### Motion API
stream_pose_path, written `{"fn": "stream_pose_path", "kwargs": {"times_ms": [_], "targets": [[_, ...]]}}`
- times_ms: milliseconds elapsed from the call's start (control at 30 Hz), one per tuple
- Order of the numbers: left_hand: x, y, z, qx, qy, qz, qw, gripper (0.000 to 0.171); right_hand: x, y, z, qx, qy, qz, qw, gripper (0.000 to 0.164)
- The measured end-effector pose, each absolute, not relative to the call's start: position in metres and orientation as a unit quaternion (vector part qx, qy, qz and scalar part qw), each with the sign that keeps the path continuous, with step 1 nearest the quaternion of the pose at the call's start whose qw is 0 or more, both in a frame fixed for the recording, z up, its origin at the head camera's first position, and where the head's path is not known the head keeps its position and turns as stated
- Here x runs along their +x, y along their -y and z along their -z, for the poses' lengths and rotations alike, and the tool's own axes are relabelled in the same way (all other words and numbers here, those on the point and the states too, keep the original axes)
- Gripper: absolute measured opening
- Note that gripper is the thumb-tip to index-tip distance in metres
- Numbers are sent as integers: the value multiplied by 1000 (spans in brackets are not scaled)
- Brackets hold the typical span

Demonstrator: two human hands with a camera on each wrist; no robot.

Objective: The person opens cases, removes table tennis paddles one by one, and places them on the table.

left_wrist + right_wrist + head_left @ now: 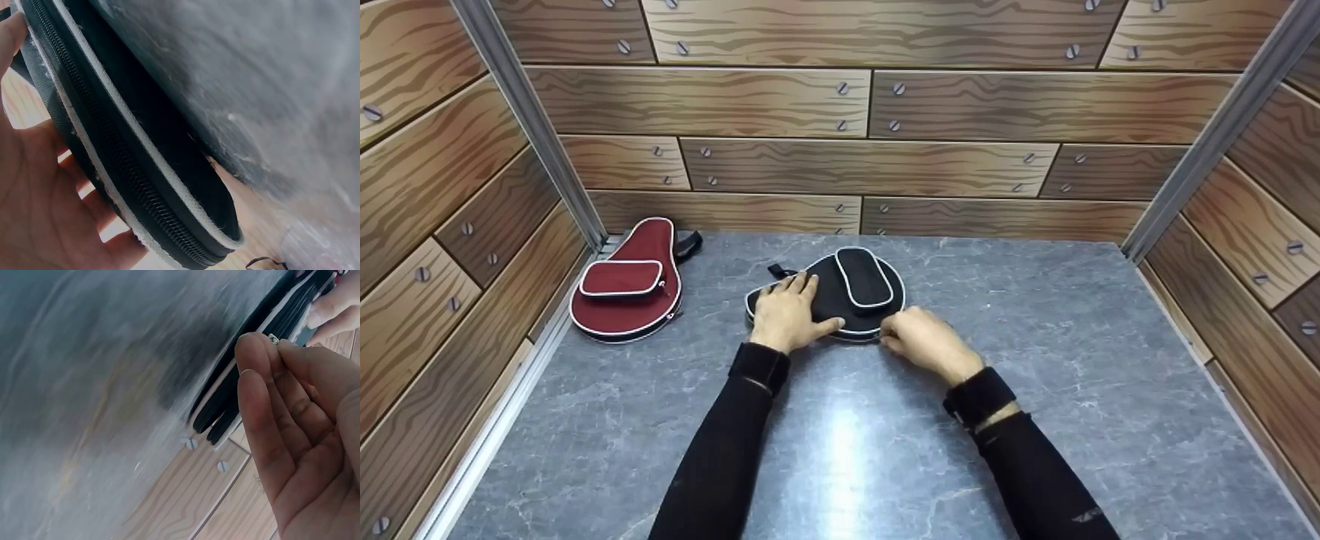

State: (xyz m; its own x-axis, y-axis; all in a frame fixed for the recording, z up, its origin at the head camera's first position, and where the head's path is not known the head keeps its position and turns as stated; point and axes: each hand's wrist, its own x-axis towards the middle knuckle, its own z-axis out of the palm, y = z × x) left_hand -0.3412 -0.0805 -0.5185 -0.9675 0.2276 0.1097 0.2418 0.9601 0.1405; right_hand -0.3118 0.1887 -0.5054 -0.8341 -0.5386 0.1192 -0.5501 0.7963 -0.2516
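A black paddle-shaped case (829, 289) with white piping lies flat on the table, its narrow end to the left and a small raised pocket (866, 277) on top. My left hand (784, 315) rests on the narrow part with fingers spread and straight. At the case's near right edge, my right hand (926, 341) pinches a small metal zipper pull (274, 339) between thumb and finger. The zipper (140, 191) runs along the side of the case; in the left wrist view its teeth look closed along the stretch that shows.
To the left, by the wall, lies a red case (622, 315) of the same shape with a front pocket and a dark strap (688, 245). Wood-patterned walls (780, 165) enclose the grey marbled table (1072, 435) at the back and both sides.
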Motion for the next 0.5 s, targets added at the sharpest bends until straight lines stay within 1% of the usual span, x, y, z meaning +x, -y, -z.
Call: {"fn": "stream_pose_path", "kwargs": {"times_ms": [267,400,500], "targets": [[-337,77,515,-126,988,76,41,105,-308,-185,508,243,959,-115,89,20],[-335,76,513,-152,985,77,36,100,-312,-194,508,227,962,-109,101,19],[-333,75,510,-183,980,75,17,98,-317,-202,508,213,966,-108,101,20]]}}
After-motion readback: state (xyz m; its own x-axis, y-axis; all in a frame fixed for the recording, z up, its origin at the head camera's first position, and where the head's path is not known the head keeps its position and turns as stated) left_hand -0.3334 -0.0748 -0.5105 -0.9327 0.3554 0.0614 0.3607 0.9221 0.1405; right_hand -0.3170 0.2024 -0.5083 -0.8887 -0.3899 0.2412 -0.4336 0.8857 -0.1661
